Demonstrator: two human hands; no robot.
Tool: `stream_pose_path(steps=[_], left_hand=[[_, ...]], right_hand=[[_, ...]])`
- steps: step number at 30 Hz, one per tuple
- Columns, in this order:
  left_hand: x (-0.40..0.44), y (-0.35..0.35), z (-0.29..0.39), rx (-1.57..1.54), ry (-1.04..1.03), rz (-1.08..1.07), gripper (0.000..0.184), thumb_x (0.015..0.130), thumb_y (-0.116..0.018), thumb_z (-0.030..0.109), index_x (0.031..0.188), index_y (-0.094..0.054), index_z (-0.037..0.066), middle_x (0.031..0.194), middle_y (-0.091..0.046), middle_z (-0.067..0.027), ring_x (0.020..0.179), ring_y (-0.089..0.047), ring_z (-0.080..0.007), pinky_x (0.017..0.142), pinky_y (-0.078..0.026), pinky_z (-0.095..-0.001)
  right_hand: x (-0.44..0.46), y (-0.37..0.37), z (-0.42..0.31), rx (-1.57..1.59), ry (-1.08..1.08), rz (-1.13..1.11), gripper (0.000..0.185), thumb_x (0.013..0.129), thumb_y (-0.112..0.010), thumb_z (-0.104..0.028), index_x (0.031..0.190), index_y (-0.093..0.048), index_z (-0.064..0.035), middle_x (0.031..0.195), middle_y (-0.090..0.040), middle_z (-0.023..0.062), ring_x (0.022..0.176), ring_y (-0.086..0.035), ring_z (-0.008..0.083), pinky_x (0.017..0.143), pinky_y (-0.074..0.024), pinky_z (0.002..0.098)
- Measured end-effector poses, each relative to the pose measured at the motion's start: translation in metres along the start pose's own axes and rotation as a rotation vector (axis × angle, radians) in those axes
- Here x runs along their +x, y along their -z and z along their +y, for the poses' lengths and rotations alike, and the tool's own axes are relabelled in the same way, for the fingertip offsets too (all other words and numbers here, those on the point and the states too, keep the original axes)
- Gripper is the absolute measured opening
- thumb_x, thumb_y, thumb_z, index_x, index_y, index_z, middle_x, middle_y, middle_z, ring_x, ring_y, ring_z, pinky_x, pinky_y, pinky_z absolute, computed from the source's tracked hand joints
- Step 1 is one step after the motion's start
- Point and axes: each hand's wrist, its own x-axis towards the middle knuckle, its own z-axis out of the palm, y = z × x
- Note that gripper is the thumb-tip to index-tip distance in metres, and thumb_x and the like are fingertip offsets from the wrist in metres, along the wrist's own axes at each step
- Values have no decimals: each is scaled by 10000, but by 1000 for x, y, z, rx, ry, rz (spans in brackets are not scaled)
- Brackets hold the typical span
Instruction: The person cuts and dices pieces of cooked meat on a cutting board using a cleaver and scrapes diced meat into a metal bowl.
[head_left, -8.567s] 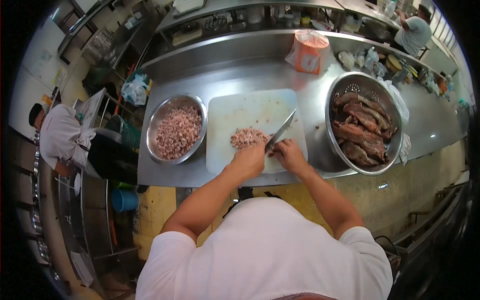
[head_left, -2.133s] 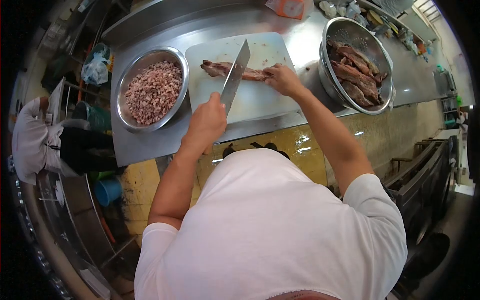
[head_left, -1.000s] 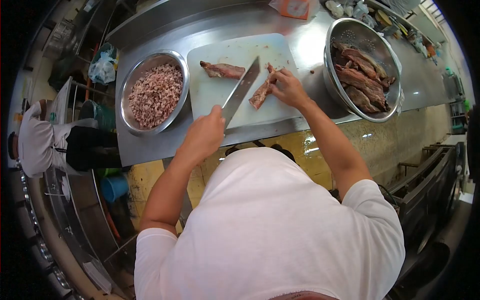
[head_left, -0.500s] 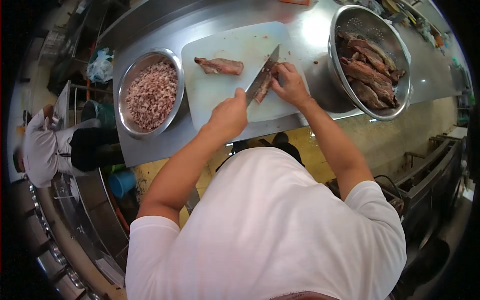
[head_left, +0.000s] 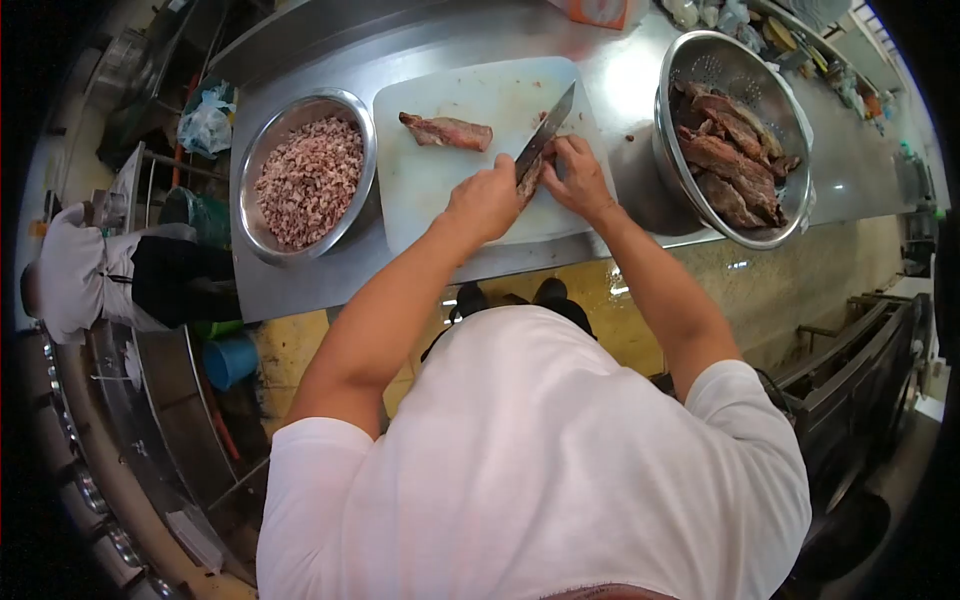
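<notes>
My left hand (head_left: 487, 198) is wrapped round the handle of a wide-bladed kitchen knife (head_left: 552, 122). The blade points away from me and to the right, over a strip of browned meat (head_left: 530, 181) on the white cutting board (head_left: 430, 200). Fingers bent, my right hand (head_left: 580, 180) grips that strip just right of the blade; the hand and knife partly hide it. Another chunk of meat (head_left: 448, 132) lies on the board's left part, touched by neither hand. Small crumbs dot the board.
A steel bowl (head_left: 367, 190) of chopped meat stands left of the board. To the right, a tilted steel colander (head_left: 664, 150) holds several large meat pieces. An orange-and-white box (head_left: 600, 12) sits at the steel table's back. Another person (head_left: 75, 270) is at far left.
My left hand and the knife have shifted slightly right, closer to my right hand, and now cover more of the meat strip. The view has tilted a little.
</notes>
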Motion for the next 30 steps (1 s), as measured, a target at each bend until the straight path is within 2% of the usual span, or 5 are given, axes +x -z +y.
stream_pose_path(steps=[6,12,14,20,30], left_hand=[[-46,14,-13,-61,133,-84,212,1053,-500,187,1097,-460,-16,964,-672,-348,930,-641,-550,830,-463,-620],[-70,35,-27,-46,134,39,214,1053,-504,190,1101,-451,-12,914,-659,-358,910,-625,-564,810,-452,-630],[-76,31,-37,-36,127,68,210,1050,-511,185,1097,-449,-10,895,-658,-353,897,-622,-569,796,-453,-631],[-93,39,-23,-55,125,111,207,1044,-513,175,1102,-473,-20,866,-674,-355,850,-646,-567,811,-469,-646],[-83,9,-15,-124,104,-35,197,1034,-532,185,1089,-454,12,864,-656,-346,885,-617,-578,806,-442,-648]], right_hand=[[-7,11,-4,114,-36,-55,338,790,-721,-110,1109,-634,-42,1102,-606,173,1075,-590,391,954,-502,442],[13,15,1,-8,183,-156,359,793,-735,-136,1135,-647,-70,1159,-606,167,1089,-583,399,971,-496,474],[32,11,8,-104,199,-408,385,791,-755,-140,1155,-649,-75,1182,-605,163,1089,-587,390,954,-499,481],[31,11,3,191,76,-309,349,783,-767,-88,1112,-658,-53,1177,-618,158,1081,-600,374,944,-507,467],[14,17,-4,-36,116,-243,388,799,-749,-92,1174,-650,-76,1171,-626,125,1140,-593,336,998,-497,425]])
